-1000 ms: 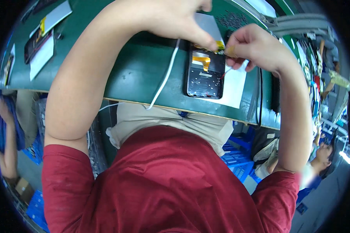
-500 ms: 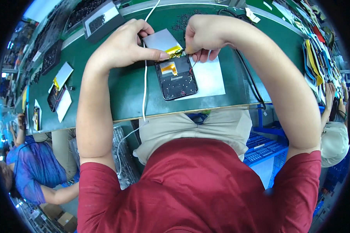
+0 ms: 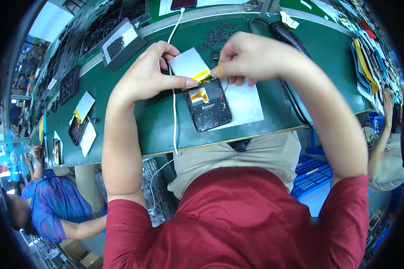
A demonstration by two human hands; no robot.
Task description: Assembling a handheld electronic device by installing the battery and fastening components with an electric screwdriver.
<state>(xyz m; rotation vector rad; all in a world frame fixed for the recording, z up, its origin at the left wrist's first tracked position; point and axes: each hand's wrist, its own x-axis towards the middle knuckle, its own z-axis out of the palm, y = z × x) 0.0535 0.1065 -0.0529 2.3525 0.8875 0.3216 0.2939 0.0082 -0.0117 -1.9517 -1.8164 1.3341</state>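
Note:
A dark opened device (image 3: pixel 209 107) lies on a white sheet (image 3: pixel 247 104) on the green bench (image 3: pixel 152 121). Above it sits a silvery flat battery pack (image 3: pixel 188 64) with a yellow strip at its lower edge. My left hand (image 3: pixel 148 74) holds the pack's left side, thumb pressing at the yellow strip. My right hand (image 3: pixel 247 56), a tan finger cot on one fingertip, pinches at the pack's lower right corner where thin red wires run to the device.
A white cable (image 3: pixel 174 103) runs down the bench and over its edge. A black power tool with cord (image 3: pixel 283 33) lies to the right. Trays of small dark parts (image 3: pixel 121 45) stand at the back left. Other workers sit left (image 3: pixel 54 201) and right (image 3: pixel 386 148).
The view has swung so the bench appears more level and central. Both hands have stayed on the battery pack above the opened device, with the left thumb now flat on the yellow strip.

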